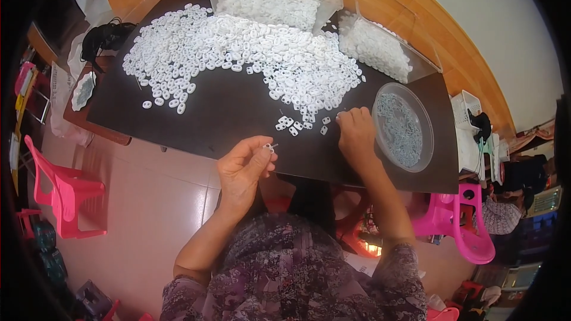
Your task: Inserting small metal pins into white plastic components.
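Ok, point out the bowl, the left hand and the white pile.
Bowl [427,131]: head view, on its right-hand wall.
Left hand [239,167]: head view, on the middle of the hand.
White pile [241,41]: head view, on pieces near its middle.

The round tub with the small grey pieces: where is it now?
In the head view, the round tub stands on the right part of the dark table, just right of the right hand and nearer the person than the right-hand clear box.
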Tool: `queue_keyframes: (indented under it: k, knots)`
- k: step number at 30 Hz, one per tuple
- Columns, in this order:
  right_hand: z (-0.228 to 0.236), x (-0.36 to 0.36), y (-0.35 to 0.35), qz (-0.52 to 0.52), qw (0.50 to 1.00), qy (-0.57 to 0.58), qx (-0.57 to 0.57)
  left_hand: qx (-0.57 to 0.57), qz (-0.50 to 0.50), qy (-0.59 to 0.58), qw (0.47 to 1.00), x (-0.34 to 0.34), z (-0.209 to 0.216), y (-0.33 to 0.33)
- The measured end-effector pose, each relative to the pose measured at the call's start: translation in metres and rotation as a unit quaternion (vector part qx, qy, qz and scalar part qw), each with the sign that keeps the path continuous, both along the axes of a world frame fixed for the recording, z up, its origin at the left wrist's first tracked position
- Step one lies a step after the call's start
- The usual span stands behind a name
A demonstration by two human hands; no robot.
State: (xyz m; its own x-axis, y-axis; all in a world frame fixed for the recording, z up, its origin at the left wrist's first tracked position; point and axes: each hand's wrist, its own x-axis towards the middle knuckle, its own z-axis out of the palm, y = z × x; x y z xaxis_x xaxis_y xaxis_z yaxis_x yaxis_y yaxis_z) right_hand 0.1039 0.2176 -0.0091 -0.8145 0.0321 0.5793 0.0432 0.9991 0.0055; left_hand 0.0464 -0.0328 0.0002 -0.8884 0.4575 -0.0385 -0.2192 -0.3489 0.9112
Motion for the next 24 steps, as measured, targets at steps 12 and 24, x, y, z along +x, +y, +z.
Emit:
queue_keyframes:
  k: [12, 24]
  knots:
    - [0.043, 0.003, -0.049, 0.056, 0.773, -0.107, -0.623, 0.011, -0.034, -0.016, 0.999, 0.002, 0.007, 0.014]
    - [0.040, -0.015, -0.087, 0.140, 0.704, -0.095, -0.690, -0.011, -0.006, -0.019, 1.000, 0.001, 0.013, 0.009]
